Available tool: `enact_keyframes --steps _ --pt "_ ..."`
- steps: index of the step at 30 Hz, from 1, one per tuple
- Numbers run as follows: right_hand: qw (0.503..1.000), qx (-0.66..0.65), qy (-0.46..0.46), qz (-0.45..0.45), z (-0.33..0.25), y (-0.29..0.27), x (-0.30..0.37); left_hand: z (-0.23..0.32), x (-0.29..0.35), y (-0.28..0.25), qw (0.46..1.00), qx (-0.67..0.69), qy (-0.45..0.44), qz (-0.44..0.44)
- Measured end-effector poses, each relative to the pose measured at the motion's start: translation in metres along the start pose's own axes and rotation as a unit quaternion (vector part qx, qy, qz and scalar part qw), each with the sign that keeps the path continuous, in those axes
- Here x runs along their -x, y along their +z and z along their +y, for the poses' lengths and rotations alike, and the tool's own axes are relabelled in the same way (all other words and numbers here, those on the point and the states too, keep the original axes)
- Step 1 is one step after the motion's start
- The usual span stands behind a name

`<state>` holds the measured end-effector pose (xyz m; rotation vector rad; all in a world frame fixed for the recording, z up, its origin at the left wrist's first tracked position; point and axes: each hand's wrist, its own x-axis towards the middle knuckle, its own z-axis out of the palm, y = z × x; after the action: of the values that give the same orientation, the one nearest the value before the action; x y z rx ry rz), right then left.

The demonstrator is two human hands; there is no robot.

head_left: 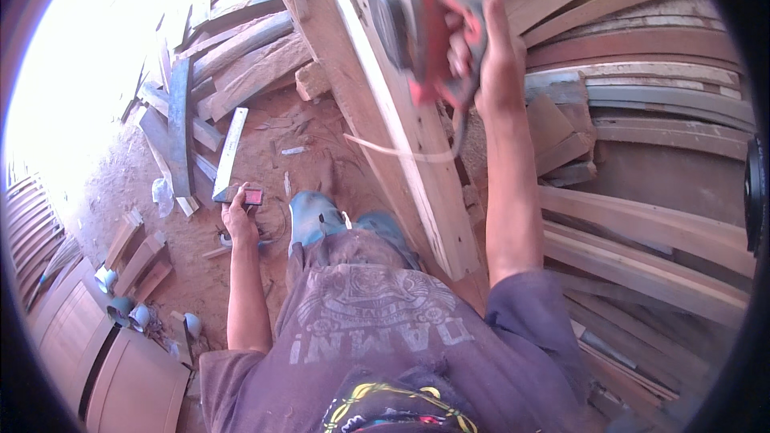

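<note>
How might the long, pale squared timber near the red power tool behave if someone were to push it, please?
The squared timber would probably stay stiff, since it looks thick for a wooden piece. It may well feel heavy, being long and seemingly solid. Its flat faces and squarish edges suggest it would sooner slide than roll.

From where I stand, the red power tool (433, 40) is up in the air at the far side, right of centre, its handle a closed loop trimmed in black, its dark flattish face turned left. A cord hangs from it in a loose loop. Beneath runs a long squared timber (439, 204), pale, dotted with small dark marks, slanting from far left to near right. Off to the left, the silvery metal square (230, 152) points its blade away, its dark stock nearest, a red patch on it.
</note>
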<state>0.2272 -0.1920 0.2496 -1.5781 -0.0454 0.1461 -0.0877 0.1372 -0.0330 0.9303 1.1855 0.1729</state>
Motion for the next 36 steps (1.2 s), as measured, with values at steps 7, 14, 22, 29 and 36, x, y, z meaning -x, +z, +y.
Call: enact_keyframes --steps 7,14,22,29,36 --pt "0.988 0.089 0.108 0.066 0.000 -0.131 0.249 -0.073 -0.002 -0.026 0.991 0.068 -0.117 0.003" --pt "0.948 0.127 0.229 0.182 0.001 -0.213 0.468 -0.115 0.061 0.009 0.988 0.010 -0.144 -0.059" --pt "0.912 0.108 0.357 0.173 0.074 -0.245 0.572 -0.139 0.137 0.042 0.972 -0.038 -0.149 -0.178" --pt "0.930 0.066 0.317 0.173 0.113 -0.257 0.601 -0.079 0.169 0.047 0.949 -0.130 -0.019 -0.286" --pt "0.918 0.075 0.361 0.144 0.113 -0.266 0.601 0.004 0.160 0.054 0.858 -0.284 0.295 -0.311"
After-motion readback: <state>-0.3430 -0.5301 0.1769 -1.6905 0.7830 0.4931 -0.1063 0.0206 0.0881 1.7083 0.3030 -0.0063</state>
